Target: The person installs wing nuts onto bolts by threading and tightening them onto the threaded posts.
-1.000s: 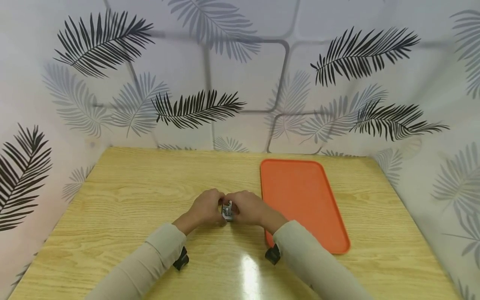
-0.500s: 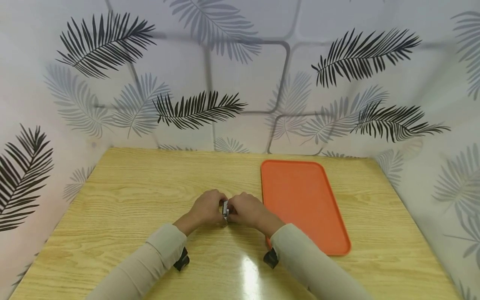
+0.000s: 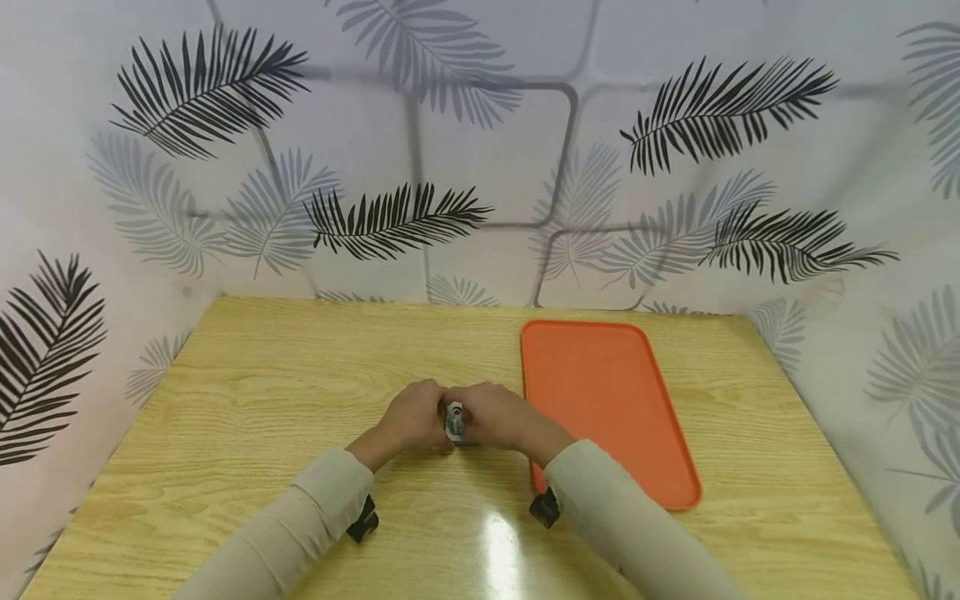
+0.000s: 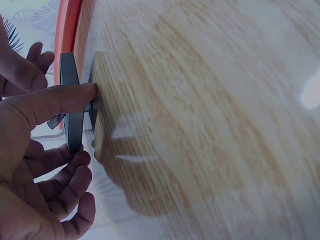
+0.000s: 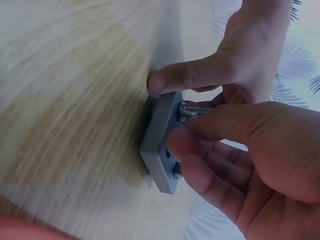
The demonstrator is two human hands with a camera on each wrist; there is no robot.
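Both hands meet over the middle of the table around a small grey plate with metal hardware. My left hand grips the plate, its thumb across the edge and its fingers under the lower end. A threaded bolt sticks out from the plate's face, with a shiny metal wing nut on it. My right hand has curled thumb and fingers at the wing nut, partly hiding it. Near the plate's other end a second small metal fastener shows. The plate stands on edge, close over the table.
An orange-red tray lies to the right, partly under the right forearm. The wood-grain table ends at a wall with a leaf pattern. A dark wrist camera hangs under the right sleeve.
Half a second ago the right fingers covered more of the plate's face; they have rolled back, and the metal part shows again. The left hand keeps its place.
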